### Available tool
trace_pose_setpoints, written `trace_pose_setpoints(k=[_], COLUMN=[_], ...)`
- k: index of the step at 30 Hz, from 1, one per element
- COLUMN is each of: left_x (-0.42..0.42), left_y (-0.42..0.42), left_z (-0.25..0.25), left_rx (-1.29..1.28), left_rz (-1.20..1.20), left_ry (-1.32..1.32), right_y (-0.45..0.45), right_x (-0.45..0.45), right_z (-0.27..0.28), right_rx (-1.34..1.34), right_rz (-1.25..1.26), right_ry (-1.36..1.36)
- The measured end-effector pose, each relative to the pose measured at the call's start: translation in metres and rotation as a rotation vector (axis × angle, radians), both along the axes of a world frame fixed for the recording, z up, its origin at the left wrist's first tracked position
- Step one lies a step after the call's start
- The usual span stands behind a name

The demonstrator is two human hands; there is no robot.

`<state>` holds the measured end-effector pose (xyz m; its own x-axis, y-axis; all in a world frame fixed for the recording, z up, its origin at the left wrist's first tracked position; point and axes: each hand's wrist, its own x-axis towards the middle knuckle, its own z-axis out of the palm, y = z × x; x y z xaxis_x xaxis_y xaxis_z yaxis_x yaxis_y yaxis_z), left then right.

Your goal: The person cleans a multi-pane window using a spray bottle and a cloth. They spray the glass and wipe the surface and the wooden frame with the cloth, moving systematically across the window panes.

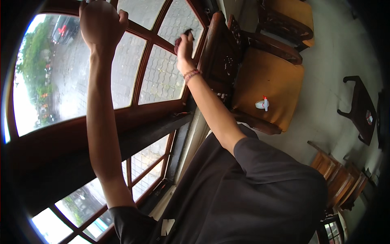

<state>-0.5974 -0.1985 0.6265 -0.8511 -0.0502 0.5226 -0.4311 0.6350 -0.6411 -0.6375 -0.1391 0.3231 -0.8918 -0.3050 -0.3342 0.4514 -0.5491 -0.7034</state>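
Note:
My left hand is raised against the wooden window frame at the upper left; its thumb shows, most fingers are hidden and a blurred round patch covers its back. My right hand, with a braided bracelet at the wrist, holds a crumpled dark red cloth near the panes beside the chair back. A spray bottle with a red and white head lies on the orange seat of a carved wooden armchair, right of my right arm.
Another orange-seated armchair stands at the top. A low dark table is on the pale floor at the right, and wooden slatted furniture is below it. A dark sill runs under the window, above a second row of panes.

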Motion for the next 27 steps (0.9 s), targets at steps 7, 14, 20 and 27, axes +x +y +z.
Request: trace_pose_setpoints(k=[7, 14, 20, 27], left_x=[0.006, 0.024, 0.029, 0.034], left_y=[-0.006, 0.011, 0.028, 0.039], left_z=[-0.007, -0.015, -0.02, -0.023], left_rx=[-0.167, 0.144, 0.224, 0.233], left_rz=[0.08, -0.162, -0.051, 0.198], left_ry=[0.049, 0.305, 0.305, 0.223], right_y=[-0.045, -0.063, -0.077, -0.086], right_x=[-0.011, -0.007, -0.065, -0.067], right_z=[0.087, -0.077, 0.007, 0.025], right_rx=[0.238, 0.682, 0.432, 0.529], right_rz=[-0.056, 0.109, -0.109, -0.234], right_ry=[0.626, 0.007, 0.219, 0.706])
